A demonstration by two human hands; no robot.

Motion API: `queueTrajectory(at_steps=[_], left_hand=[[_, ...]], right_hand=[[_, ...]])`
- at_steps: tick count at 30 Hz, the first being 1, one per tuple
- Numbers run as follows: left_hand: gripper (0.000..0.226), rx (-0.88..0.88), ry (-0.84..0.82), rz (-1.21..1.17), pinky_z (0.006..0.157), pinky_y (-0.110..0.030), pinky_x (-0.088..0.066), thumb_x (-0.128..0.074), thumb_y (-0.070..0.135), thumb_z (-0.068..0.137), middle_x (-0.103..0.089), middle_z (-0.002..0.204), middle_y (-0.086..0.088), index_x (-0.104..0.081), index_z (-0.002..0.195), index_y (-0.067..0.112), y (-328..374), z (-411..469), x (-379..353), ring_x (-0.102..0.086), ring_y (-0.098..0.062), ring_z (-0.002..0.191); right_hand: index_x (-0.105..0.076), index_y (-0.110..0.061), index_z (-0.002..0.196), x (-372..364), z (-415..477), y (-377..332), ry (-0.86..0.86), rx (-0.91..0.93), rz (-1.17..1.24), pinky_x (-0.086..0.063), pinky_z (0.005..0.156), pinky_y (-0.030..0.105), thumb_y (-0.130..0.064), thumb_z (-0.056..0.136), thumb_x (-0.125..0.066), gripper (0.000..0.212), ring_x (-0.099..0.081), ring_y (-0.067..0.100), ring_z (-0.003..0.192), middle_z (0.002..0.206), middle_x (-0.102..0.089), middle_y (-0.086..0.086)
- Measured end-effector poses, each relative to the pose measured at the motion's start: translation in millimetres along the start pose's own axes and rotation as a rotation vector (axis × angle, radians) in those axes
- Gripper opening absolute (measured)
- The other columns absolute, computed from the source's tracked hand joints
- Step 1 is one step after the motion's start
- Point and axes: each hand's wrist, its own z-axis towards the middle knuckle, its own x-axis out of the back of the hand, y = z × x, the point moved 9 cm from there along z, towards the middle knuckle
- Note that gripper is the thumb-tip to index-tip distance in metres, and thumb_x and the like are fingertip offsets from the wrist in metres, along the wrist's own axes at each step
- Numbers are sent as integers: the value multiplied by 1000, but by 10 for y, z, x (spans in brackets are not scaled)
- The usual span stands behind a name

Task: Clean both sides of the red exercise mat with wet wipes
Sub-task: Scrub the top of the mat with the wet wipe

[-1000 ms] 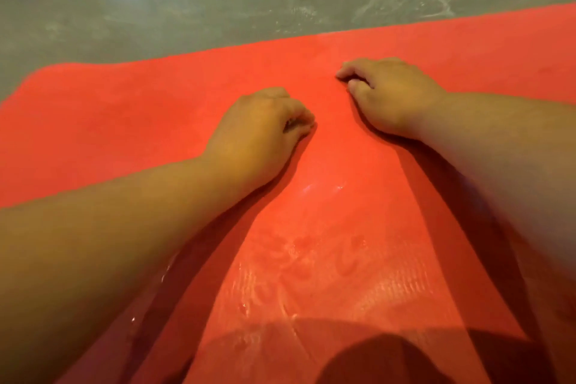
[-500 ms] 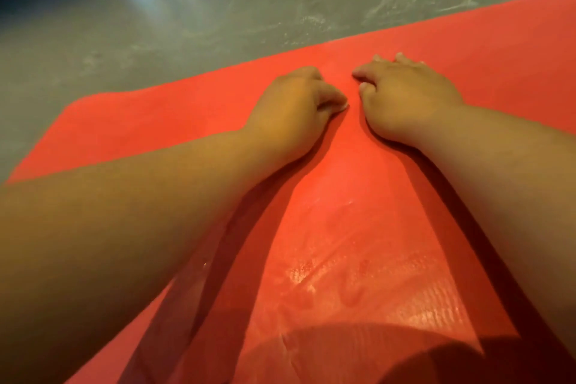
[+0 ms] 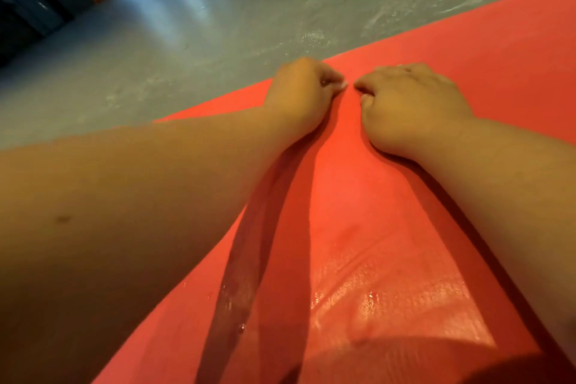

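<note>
Mat (image 3: 374, 227) lies under left hand (image 3: 300, 97) and right hand (image 3: 411, 106), fingers curled

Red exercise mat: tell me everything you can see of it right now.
The red exercise mat lies flat on the grey floor, its far edge running diagonally across the view. It looks like textured foam; the near part shines wet, with droplets and streaks. The left hand and right hand rest on it near that edge, fingers curled; forearm shadows cross it.
</note>
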Motion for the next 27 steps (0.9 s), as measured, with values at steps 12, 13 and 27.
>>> queueTrajectory(at_steps=[12,13,27], left_hand=[[24,349,119,55,94,-27,-44,-60,19,90,-69,114,-11,-72,109,11,-779,295,166,-62,-24,110],[23,272,93,-33,90,-19,-42,-63,23,91,-70,114,-6,-72,111,15,-535,361,75,-62,-18,109],[27,363,91,155,101,-34,-43,-53,9,91,-65,120,-16,-70,112,8,-755,352,157,-58,-32,114]], right_hand=[[-30,-32,145,-80,15,26,-74,-79,2,-6,117,44,-30,95,-30,49,-8,29,146,158,-15,3],[-30,-32,145,-81,11,24,-76,-77,2,-6,117,44,-30,95,-30,49,-9,29,146,158,-15,4],[-27,-30,146,-66,-3,3,-90,-76,13,-5,117,46,-29,95,-31,51,-6,30,146,159,-13,5]])
